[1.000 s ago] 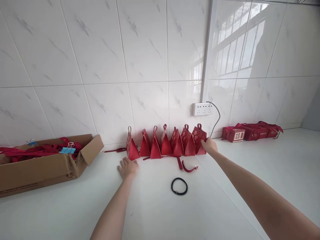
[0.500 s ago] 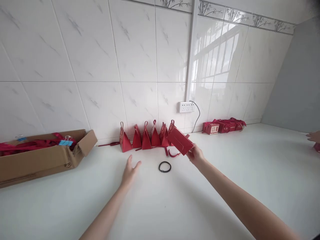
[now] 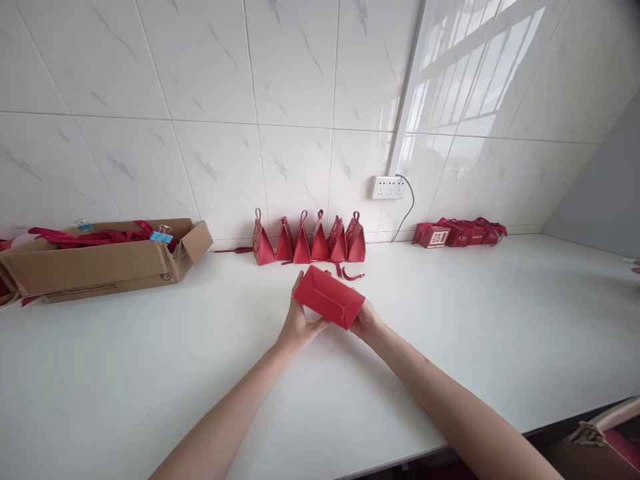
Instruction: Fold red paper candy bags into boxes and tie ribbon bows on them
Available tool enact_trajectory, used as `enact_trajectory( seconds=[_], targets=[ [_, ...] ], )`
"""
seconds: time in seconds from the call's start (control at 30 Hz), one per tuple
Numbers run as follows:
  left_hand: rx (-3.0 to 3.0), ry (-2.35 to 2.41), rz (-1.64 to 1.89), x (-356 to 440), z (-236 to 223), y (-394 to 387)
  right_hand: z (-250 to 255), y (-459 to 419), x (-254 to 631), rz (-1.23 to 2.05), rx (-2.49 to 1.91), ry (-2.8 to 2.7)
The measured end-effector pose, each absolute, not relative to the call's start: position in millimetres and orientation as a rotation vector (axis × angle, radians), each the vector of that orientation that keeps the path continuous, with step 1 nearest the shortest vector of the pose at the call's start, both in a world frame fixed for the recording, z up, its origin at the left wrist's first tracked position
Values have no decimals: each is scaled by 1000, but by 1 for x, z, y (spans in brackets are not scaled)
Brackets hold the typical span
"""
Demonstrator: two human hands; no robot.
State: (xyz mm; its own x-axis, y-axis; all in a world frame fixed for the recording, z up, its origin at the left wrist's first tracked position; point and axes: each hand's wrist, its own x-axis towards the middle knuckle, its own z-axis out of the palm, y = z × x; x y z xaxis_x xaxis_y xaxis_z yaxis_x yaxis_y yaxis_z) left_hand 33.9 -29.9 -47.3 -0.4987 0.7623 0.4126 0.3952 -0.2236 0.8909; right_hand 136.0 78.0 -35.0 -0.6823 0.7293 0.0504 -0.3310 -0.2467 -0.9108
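Gripping a red, oblong-based cardboard box by opposite ends, the left hand and right hand held it at six o'clock from six red triangular cardboard boxes already lined up, itself apart.

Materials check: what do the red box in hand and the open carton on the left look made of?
Red box: probably smooth card, fairly matte, given its creased, folded panels. Open carton: likely cardboard, dull brown, going by its stiff folded-out flap.
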Motion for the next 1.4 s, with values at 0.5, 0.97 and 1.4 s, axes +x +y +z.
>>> enact_trajectory(
  seconds=[0.5,0.97,1.4],
  targets=[
    [1747,2419,781,27,-68,-22,-51,202,189,604,-1210,-1671],
    [1558,2282,863,29,-63,-24,-31,263,109,427,-1413,-1925],
    [1497,2223,994,30,-59,-21,26,273,52,801,-1336,-1715]
  ],
)
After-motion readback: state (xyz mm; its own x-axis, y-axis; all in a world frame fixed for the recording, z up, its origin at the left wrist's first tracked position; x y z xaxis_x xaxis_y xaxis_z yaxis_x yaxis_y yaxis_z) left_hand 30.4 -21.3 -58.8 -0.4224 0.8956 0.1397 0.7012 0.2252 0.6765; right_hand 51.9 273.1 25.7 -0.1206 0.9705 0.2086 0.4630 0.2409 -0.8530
